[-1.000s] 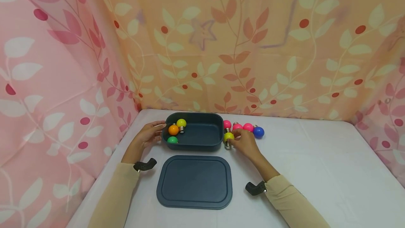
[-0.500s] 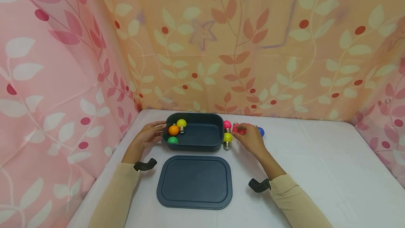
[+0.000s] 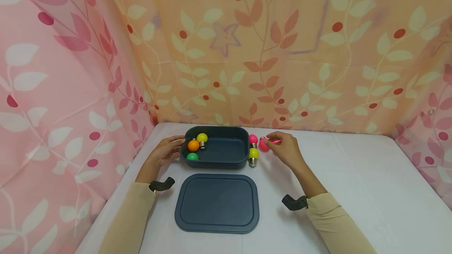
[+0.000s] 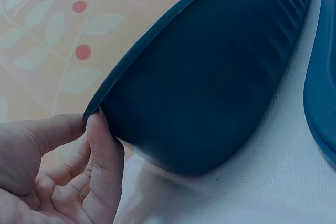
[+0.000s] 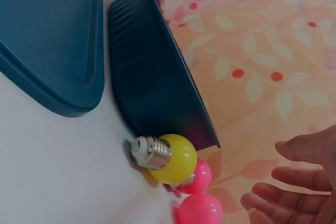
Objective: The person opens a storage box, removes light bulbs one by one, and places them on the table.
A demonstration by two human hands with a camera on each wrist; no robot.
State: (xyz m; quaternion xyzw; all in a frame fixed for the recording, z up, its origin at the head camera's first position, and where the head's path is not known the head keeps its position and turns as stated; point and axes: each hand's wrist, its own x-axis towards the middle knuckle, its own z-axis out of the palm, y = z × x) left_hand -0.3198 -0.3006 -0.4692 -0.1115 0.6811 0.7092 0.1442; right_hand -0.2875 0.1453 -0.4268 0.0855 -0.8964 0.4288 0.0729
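My left hand (image 3: 166, 150) pinches the rim of a dark blue plastic container (image 3: 226, 164) at its left end, a grip also visible in the left wrist view. Inside the container lie a yellow bulb (image 3: 202, 138), an orange bulb (image 3: 193, 145) and a green bulb (image 3: 192, 156). Against its right side sit another yellow bulb (image 5: 176, 158) with a metal screw base and a pink bulb (image 3: 253, 139). My right hand (image 3: 287, 150) hovers by a second pink bulb (image 3: 264, 144), partly covering a further pink one. In the right wrist view its fingers are spread with nothing between them.
A dark blue lid (image 3: 217, 203) lies flat in front of the container. White cloth (image 3: 370, 191) covers the table. Floral curtains (image 3: 226, 69) hang close behind the table and along both sides. Black wrist devices stick out from both sleeves.
My right hand has left the yellow bulb beside the container and moved right over the pink bulbs, now hiding the blue bulb. The left hand stays at the container's rim.
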